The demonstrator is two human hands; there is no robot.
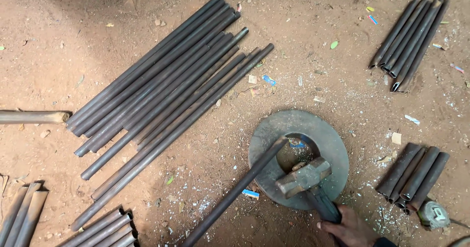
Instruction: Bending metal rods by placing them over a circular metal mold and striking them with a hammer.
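Note:
My right hand (350,227) grips the dark handle of a hammer (304,177) at the bottom right. Its heavy steel head rests on a round metal ring disc (323,129) lying on the dirt. A long dark metal pipe (235,190) slants from the bottom edge up to the disc, its far end lying on the disc's left rim beside the hammer head. My left hand is out of view, and whether it holds the pipe's near end I cannot tell.
A large bundle of long pipes (161,80) lies left of centre. Short pipe pieces lie at the top right (409,36), right (413,173), and bottom left (105,230). A grinder-like tool (433,213) sits at the bottom right. A wooden stick (32,117) lies at the left.

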